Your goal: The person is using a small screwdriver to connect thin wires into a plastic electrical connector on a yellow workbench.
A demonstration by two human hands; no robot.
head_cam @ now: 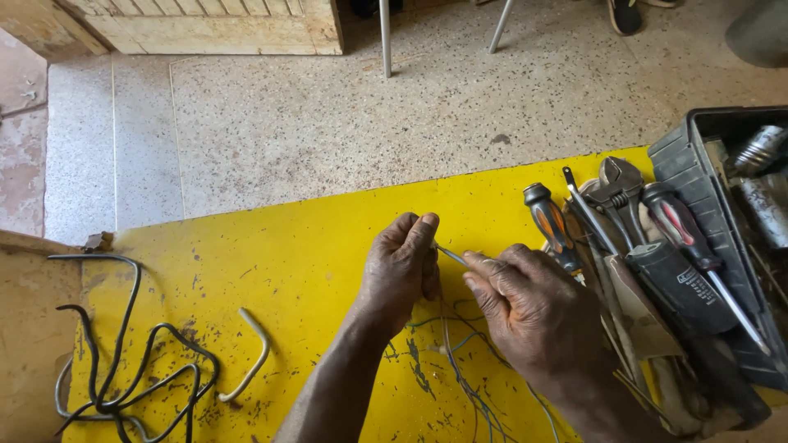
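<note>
— Head view, starting at the left edge of the yellow board (287,246): what lies there?

— A tangle of black cable (131,361) sprawls over the board's left edge and onto the brown surface beside it, looped loosely, as a thing put aside lies. Just right of it rests a short pale tube (250,357), bent like a hook, matte and rubbery-looking. The board itself is glossy yellow, scratched and speckled with dark marks.

— And the hands?

— They meet near the board's middle. The left hand (402,267) is curled closed, thumb and fingertips pinched on the thin grey wire (451,256). The right hand (533,308) closes on the same wire from the other side, knuckles up, so the short stretch between them is pulled straight; that grip seems meant to keep the strand taut. Which fingers of the right hand press it, the picture does not show.

— Where does the wire run?

— Thin bluish strands (468,385) trail from under the hands toward the board's near edge, slack and curling.

— Further right?

— An orange-and-black screwdriver (552,226), a metal wrench (620,193) and a red-handled screwdriver (685,234) lie fanned on a worn cloth pouch (640,303) at the board's right edge, handles near the hands. Past them stands a dark plastic toolbox (681,164), ribbed at the rim, holding dull metal parts.
</note>
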